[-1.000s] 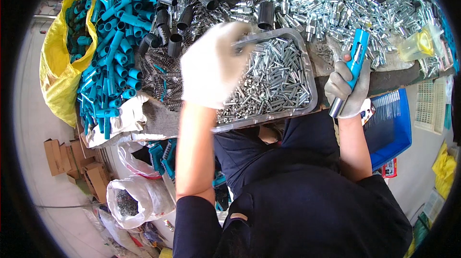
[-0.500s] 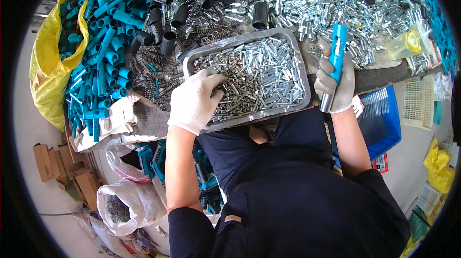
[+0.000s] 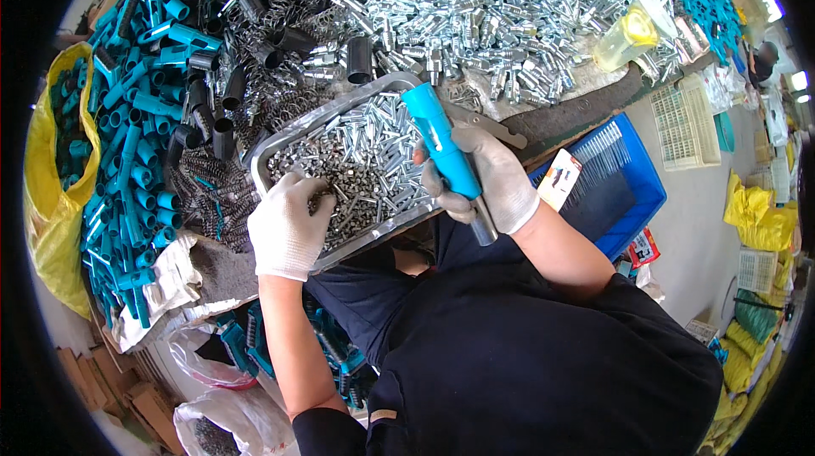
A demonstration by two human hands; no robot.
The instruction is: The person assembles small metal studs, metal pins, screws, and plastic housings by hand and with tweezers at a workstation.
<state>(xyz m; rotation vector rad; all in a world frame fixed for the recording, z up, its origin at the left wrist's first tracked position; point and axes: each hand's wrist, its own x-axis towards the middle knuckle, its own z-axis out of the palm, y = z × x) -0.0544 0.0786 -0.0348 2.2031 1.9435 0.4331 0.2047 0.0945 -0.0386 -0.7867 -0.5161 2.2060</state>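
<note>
Both my hands wear white gloves. My right hand [image 3: 492, 174] is wrapped round a teal slotted tube [image 3: 441, 142] with a bare metal end [image 3: 484, 222] sticking out below. It holds this tilted, over the right side of a grey tray [image 3: 373, 238]. The tray holds short, darker metal pieces [image 3: 348, 180] on the left and longer silver pins [image 3: 386, 129] on the right. My left hand [image 3: 291, 222] reaches over the tray's left side. Its fingers are bent together among the short pieces; whatever is between the fingertips is hidden.
Teal tubular parts [image 3: 136, 159] are heaped left, beside a yellow sack [image 3: 64, 210]. Springs [image 3: 208, 193], black sleeves [image 3: 359, 59] and silver fittings [image 3: 518, 65] lie behind the tray. A yellowish cup [image 3: 624, 40] stands far right. A blue bin [image 3: 624, 137] with thin rods is below the table's right edge.
My right hand has brought the teal tube leftward over the tray and tilted it. My left hand still has its fingers among the short pieces. The whole view has shifted and turned.
</note>
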